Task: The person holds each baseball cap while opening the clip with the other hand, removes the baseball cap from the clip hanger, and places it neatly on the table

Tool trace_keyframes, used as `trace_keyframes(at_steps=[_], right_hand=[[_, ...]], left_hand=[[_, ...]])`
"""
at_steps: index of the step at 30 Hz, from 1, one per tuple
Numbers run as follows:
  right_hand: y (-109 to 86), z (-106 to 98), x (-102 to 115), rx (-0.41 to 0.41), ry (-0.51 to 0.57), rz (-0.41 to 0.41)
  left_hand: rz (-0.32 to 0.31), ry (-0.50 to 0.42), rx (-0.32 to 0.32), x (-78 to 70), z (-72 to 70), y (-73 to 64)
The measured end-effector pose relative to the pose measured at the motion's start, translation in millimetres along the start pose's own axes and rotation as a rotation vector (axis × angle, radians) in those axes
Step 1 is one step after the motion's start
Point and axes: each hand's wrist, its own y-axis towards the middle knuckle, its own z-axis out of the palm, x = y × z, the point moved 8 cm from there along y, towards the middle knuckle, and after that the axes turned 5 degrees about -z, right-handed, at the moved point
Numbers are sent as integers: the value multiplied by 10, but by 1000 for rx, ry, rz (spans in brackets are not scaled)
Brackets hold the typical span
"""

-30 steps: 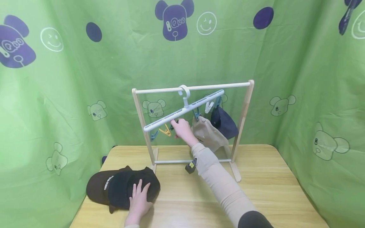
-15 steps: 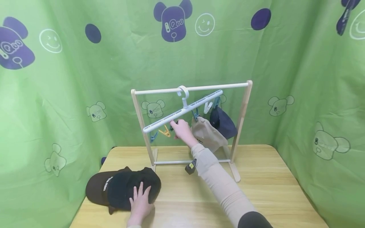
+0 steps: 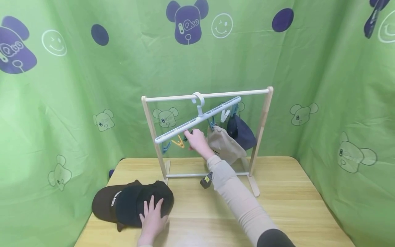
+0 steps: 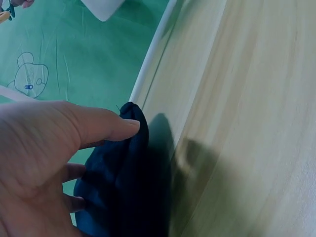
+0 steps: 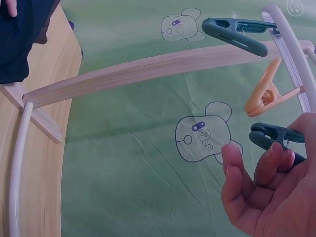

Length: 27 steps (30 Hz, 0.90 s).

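My right hand (image 3: 197, 141) pinches a dark green clip (image 5: 269, 136) under the low left arm of the pale blue clip hanger (image 3: 197, 120). Its ring and little fingers stay bent, with nothing in them. The hanger tilts, left end down, hooked on the rack's top bar. At the left, my left hand (image 3: 152, 219) rests with spread fingers on a black cap (image 3: 128, 206); in the left wrist view its thumb (image 4: 126, 129) lies on the cap's edge. A brown cap (image 3: 103, 203) with white lettering lies partly under the black one.
A wooden rack (image 3: 262, 132) stands on the table (image 3: 287, 202). From the hanger's right side hang a beige cap (image 3: 225, 144) and a navy cap (image 3: 243, 133). An orange clip (image 5: 266, 91), another green clip (image 5: 237, 34) and a white clip (image 3: 225, 116) hang bare. Green curtains surround the table.
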Motion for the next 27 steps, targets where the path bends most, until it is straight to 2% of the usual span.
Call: trace_keyframes(at_steps=[7,27], right_hand=[[-2,10,-10,0,8,-4],[-16,-1,-1,-45,61,-17]], left_hand=[[-1,-14,-2,-47,-5,-13],[108,-70,-77,-360,-49,6]])
